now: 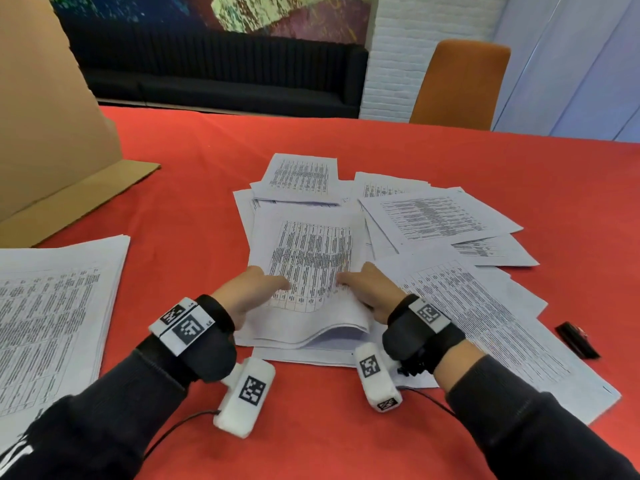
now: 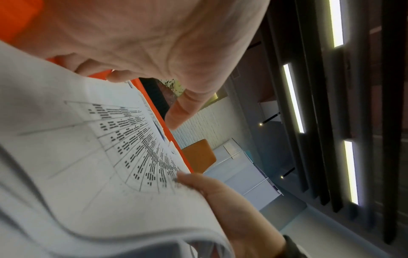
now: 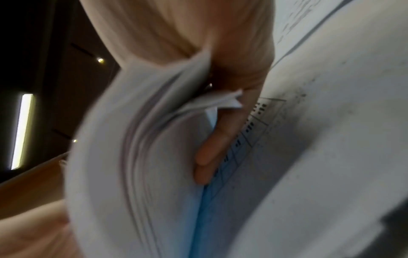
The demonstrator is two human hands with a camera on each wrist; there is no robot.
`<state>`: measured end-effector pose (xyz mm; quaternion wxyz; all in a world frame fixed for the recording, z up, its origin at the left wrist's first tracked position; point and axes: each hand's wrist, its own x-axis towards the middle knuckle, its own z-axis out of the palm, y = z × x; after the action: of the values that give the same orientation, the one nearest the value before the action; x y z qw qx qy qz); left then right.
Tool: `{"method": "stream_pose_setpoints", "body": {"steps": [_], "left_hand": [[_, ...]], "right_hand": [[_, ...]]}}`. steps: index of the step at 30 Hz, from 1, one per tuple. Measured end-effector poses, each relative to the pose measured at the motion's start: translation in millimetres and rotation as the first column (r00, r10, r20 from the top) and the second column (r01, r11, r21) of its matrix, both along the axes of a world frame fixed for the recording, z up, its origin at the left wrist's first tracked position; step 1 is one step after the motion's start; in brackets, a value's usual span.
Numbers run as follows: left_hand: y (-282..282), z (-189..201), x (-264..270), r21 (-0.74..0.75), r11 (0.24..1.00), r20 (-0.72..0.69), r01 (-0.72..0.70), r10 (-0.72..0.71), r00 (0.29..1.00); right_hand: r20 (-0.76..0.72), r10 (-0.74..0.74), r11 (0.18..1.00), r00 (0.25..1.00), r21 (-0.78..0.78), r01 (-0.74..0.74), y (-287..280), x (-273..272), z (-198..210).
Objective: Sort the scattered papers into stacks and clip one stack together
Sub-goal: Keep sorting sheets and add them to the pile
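A bundle of printed sheets (image 1: 311, 258) is lifted a little off the red table, its near edge bowed. My left hand (image 1: 256, 289) grips its left side and my right hand (image 1: 363, 289) its right side, thumbs on top, fingers underneath. The left wrist view has the left thumb (image 2: 183, 111) above the top sheet (image 2: 88, 157). In the right wrist view, fingers (image 3: 209, 153) are tucked under the curved bundle (image 3: 132, 157). More loose sheets (image 1: 436, 220) lie scattered behind and to the right. A neat stack (image 1: 52, 323) lies at the left. A black binder clip (image 1: 576, 339) rests at the right.
A cardboard box (image 1: 41, 116) with an open flap stands at the back left on the red tablecloth (image 1: 194, 188). An orange chair (image 1: 460, 84) stands behind the far edge. A large sheet (image 1: 485, 323) lies under my right wrist.
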<state>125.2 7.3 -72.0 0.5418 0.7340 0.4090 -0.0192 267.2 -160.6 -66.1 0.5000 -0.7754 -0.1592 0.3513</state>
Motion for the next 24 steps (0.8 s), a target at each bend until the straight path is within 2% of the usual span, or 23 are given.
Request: {"method": "stream_pose_setpoints", "body": {"steps": [3, 6, 8, 10, 12, 14, 15, 16, 17, 18, 20, 22, 24], "left_hand": [[4.9, 13.3, -1.2, 0.0, 0.99, 0.041, -0.141, 0.141, 0.989], [26.5, 23.2, -6.6, -0.003, 0.961, 0.145, -0.275, 0.273, 0.951], [29.7, 30.5, -10.8, -0.118, 0.959, 0.275, -0.257, 0.28, 0.92], [25.9, 33.0, -10.5, -0.231, 0.963, 0.404, -0.142, 0.228, 0.886], [21.6, 33.5, -9.4, -0.271, 0.956, 0.483, -0.116, 0.239, 0.842], [26.0, 26.7, -12.1, -0.28, 0.949, 0.503, -0.146, 0.275, 0.82], [28.7, 22.5, -15.2, -0.287, 0.943, 0.481, -0.168, 0.293, 0.826], [30.9, 18.8, -18.8, -0.285, 0.94, 0.44, -0.187, 0.302, 0.846], [34.0, 13.3, -22.2, -0.276, 0.94, 0.398, -0.203, 0.304, 0.866], [35.8, 7.7, -25.2, -0.257, 0.942, 0.357, -0.216, 0.3, 0.885], [39.3, -3.3, -27.9, -0.252, 0.939, 0.294, -0.234, 0.304, 0.906], [40.7, -9.0, -28.7, -0.275, 0.933, 0.264, -0.231, 0.305, 0.915], [41.5, -9.2, -29.6, -0.288, 0.931, 0.257, -0.223, 0.299, 0.919]], "right_hand": [[0.101, 0.024, 0.995, 0.995, 0.094, -0.033, -8.8, 1.1, 12.6], [0.134, 0.079, 0.964, 0.988, 0.244, -0.11, -24.0, 13.0, 25.3], [0.118, 0.094, 0.933, 0.989, 0.336, -0.129, -30.7, 14.7, 34.4], [0.054, 0.141, 0.915, 0.989, 0.373, -0.151, -32.9, 12.7, 43.5], [0.032, 0.182, 0.948, 0.983, 0.259, -0.184, -34.9, 16.5, 50.7], [0.142, 0.183, 0.983, 0.973, -0.03, -0.181, -43.3, 26.3, 60.7], [0.24, 0.207, 0.964, 0.948, -0.216, -0.156, -49.9, 33.5, 65.7], [0.328, 0.271, 0.907, 0.905, -0.402, -0.126, -56.9, 39.2, 69.0], [0.371, 0.37, 0.808, 0.852, -0.581, -0.098, -62.8, 40.3, 70.2], [0.36, 0.475, 0.683, 0.803, -0.726, -0.078, -67.1, 36.8, 69.1], [0.278, 0.606, 0.481, 0.745, -0.875, -0.065, -69.7, 23.4, 59.1], [0.247, 0.638, 0.418, 0.729, -0.906, -0.058, -67.0, 13.9, 48.5], [0.245, 0.632, 0.422, 0.735, -0.905, -0.061, -61.4, 11.5, 43.4]]}}
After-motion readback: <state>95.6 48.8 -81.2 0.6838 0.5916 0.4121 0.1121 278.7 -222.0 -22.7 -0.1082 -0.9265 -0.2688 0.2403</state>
